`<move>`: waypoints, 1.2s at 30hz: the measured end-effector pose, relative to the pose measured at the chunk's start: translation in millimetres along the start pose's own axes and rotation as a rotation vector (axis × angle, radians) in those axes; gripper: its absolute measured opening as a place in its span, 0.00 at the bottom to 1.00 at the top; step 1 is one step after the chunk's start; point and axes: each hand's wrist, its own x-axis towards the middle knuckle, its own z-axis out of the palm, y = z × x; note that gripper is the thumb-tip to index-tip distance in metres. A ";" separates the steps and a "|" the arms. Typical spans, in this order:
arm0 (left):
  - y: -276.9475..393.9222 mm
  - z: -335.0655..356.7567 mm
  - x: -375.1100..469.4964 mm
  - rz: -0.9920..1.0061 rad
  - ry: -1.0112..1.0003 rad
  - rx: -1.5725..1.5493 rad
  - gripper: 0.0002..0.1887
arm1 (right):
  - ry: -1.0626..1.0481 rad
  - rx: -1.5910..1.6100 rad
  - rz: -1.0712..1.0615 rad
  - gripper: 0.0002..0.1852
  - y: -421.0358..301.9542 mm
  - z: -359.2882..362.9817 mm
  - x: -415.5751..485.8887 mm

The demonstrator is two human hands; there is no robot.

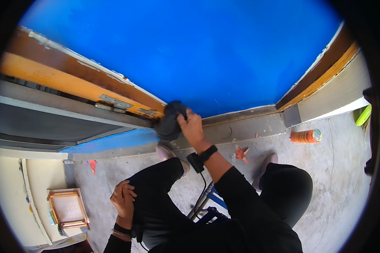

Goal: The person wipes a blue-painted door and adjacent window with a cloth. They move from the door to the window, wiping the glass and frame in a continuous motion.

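Note:
My right hand (191, 126) grips a bunched dark cloth (170, 121), which looks blurred. The cloth lies against the lower end of the brown and orange wooden door frame (91, 87), beside a corner of the blue panel (209, 57). Metal hinge plates (115, 101) sit on the frame just left of the cloth. My left hand (123, 196) rests on my left thigh, fingers loosely bent and holding nothing. Both wrists wear black straps, and a small black device with a cable hangs at the right one.
A grey door leaf (50, 117) stands at left. On the concrete floor (323, 177) lie an orange cylindrical container (305, 136) and red scraps (241, 154). A wooden frame (68, 208) leans by the left wall. Part of a blue and metal stool (213, 200) shows beneath me.

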 end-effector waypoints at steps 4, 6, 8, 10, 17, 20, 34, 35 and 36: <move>9.8 -1.5 9.8 -0.075 -0.175 0.055 0.08 | -0.143 -0.199 0.170 0.13 60.3 -29.4 -14.3; 10.3 13.3 20.9 -0.079 -0.404 -0.102 0.13 | -0.332 -0.308 0.080 0.15 67.9 -40.4 -20.5; 7.1 45.8 33.7 -0.129 -0.545 -0.278 0.21 | -0.434 -0.323 -0.007 0.16 59.6 -51.8 -19.7; 5.1 96.9 45.6 -0.215 -0.605 -0.393 0.29 | -0.455 -0.234 -0.071 0.17 37.3 -61.4 -14.8; 43.1 206.4 63.6 -0.525 -0.636 -1.339 0.33 | -0.883 -0.150 -0.051 0.24 -55.4 -106.0 -6.2; 62.5 235.0 57.3 -0.582 -0.398 -1.529 0.26 | -0.985 -0.312 0.087 0.36 -71.7 -127.4 -7.8; 28.5 388.4 145.4 -0.637 -0.190 -1.463 0.11 | -0.751 -0.371 -0.237 0.24 -160.9 -284.5 -47.1; 31.0 396.6 151.6 -0.629 -0.244 -1.522 0.10 | -0.713 -0.433 -0.279 0.23 -152.0 -286.6 -43.3; 37.5 401.9 157.7 -0.566 -0.353 -1.744 0.09 | -0.698 -0.504 -0.290 0.22 -143.9 -291.7 -39.7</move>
